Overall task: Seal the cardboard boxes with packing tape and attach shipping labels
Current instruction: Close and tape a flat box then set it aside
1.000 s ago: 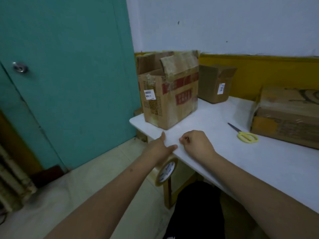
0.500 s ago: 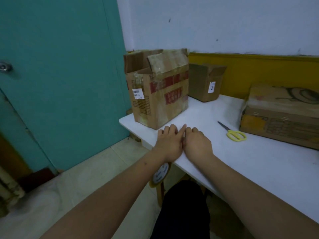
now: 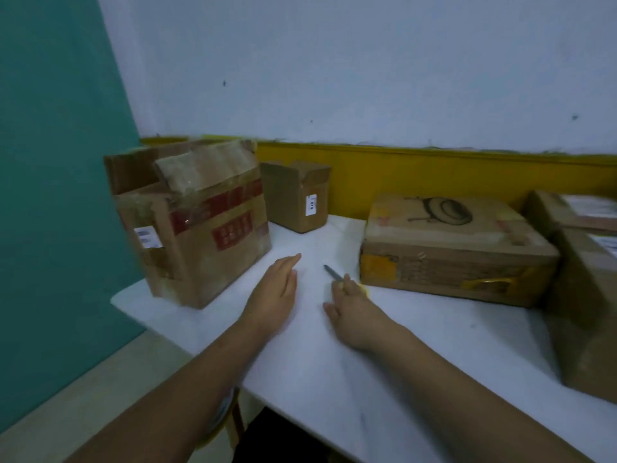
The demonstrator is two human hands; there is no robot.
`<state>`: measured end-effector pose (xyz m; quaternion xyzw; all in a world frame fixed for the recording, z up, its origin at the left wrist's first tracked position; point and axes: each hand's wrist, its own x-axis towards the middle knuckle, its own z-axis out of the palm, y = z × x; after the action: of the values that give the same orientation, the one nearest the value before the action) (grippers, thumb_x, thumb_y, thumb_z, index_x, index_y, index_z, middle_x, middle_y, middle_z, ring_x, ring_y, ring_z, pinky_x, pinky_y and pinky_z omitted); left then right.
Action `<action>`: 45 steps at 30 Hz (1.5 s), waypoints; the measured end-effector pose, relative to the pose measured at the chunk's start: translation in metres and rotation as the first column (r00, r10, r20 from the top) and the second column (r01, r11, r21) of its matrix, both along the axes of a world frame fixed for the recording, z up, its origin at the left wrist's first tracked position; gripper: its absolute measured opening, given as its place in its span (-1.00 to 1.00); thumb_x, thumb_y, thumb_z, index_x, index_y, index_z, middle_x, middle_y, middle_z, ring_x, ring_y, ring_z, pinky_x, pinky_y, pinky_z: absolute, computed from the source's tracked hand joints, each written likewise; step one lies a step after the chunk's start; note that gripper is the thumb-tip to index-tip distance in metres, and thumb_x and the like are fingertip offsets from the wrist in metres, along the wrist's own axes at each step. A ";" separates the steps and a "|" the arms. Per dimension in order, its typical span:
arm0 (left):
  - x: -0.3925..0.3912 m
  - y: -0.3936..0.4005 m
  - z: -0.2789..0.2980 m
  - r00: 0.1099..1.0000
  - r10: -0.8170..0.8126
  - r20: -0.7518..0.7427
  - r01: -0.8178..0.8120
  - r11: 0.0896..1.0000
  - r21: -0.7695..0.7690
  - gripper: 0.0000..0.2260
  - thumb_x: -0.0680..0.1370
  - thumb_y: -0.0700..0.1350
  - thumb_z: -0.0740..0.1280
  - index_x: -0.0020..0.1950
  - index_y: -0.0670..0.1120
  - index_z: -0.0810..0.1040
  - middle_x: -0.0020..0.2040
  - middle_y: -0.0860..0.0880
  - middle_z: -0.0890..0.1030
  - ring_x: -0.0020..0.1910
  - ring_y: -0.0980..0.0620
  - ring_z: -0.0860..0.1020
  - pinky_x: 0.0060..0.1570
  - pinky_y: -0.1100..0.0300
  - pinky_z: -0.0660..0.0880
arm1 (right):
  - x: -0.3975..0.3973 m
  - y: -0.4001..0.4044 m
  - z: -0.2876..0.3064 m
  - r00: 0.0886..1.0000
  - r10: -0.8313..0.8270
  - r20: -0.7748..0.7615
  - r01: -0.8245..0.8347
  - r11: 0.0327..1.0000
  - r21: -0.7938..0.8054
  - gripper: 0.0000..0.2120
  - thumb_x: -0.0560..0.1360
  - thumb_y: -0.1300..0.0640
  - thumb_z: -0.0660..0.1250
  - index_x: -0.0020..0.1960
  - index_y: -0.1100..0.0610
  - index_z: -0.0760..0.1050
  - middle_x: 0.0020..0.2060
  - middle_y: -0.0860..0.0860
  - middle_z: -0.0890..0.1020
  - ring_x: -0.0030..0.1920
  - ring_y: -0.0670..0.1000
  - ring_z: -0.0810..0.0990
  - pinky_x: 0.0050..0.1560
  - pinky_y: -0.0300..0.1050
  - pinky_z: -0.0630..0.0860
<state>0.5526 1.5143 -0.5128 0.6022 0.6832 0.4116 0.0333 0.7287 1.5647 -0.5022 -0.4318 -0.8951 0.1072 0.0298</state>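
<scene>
Hands flat on table (image 3: 417, 372): left hand (image 3: 273, 295) relaxed, empty; right hand (image 3: 354, 309) spread over scissors (image 3: 334, 273). Tall box (image 3: 197, 228) at left, flaps up (worn, likely light): steady by sides, press flaps.

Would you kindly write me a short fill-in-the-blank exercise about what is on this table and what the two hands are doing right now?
1. The right hand reaches over the yellow handles of the ____, whose blades point away from the person.
2. The left hand lies with straight fingers on the ____ table.
3. The tall box at the table's left corner has its top flaps ____.
4. The small box by the wall bears a white ____ on its side.

Missing words: scissors; white; open; label
</scene>
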 end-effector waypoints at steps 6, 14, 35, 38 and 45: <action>0.078 0.065 0.042 0.963 -0.189 0.195 0.159 0.975 0.156 -0.64 0.71 -0.04 0.14 0.51 -0.02 0.39 0.49 0.04 0.41 0.46 0.10 0.35 0.39 0.28 0.30 | 0.078 0.028 0.073 0.870 -0.171 -0.463 0.375 0.838 0.396 -0.71 0.59 0.11 0.17 0.27 0.10 0.49 0.14 0.13 0.61 0.07 0.17 0.60 -0.16 -0.07 0.44; 0.127 0.143 0.047 0.663 0.045 0.747 0.017 0.997 -0.075 -0.22 0.54 0.10 0.41 0.65 0.01 0.08 0.53 -0.07 0.36 0.43 -0.15 0.41 0.29 0.06 0.37 | 0.162 0.086 0.060 0.784 -0.608 -0.125 0.616 0.735 0.285 -0.33 0.49 -0.48 -0.12 0.50 -0.22 0.22 0.60 0.14 -0.04 0.55 0.31 -0.04 0.44 0.43 -0.24; 0.091 0.153 0.035 0.434 0.023 0.901 0.195 0.974 -0.119 -0.60 0.33 0.24 0.49 -0.01 -0.01 0.71 -0.05 -0.13 0.73 0.00 -0.21 0.68 0.19 -0.16 0.56 | 0.187 0.097 0.110 0.384 -0.745 -0.546 0.802 0.562 -0.202 -0.35 0.48 -0.17 0.15 0.32 0.34 0.36 0.15 0.25 0.54 0.12 0.29 0.51 0.16 0.12 0.51; 0.087 0.139 0.053 0.332 0.052 0.942 0.186 0.975 -0.119 -0.58 0.37 0.18 0.47 0.10 -0.05 0.69 -0.08 -0.17 0.73 -0.05 -0.23 0.66 0.02 -0.13 0.61 | 0.193 0.085 0.136 0.154 -0.659 -0.737 0.613 0.648 -0.452 -0.76 0.52 0.04 0.26 0.02 0.21 0.50 0.05 0.24 0.60 0.03 0.22 0.56 0.06 0.09 0.53; 0.100 0.133 0.057 0.076 0.005 0.997 0.275 0.961 -0.026 -0.71 0.65 0.01 0.24 0.07 -0.16 0.64 -0.14 -0.21 0.72 -0.03 -0.23 0.62 0.07 -0.13 0.54 | 0.206 0.088 0.170 0.042 -0.290 -0.956 0.059 0.956 -0.287 -0.63 0.61 0.28 0.19 0.29 -0.02 0.59 0.16 -0.11 0.66 0.27 -0.09 0.56 0.31 -0.05 0.46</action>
<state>0.6530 1.6471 -0.4554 0.2204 0.4605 0.6301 0.5851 0.9345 1.6525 -0.3319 -0.3481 -0.5597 0.4431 0.6076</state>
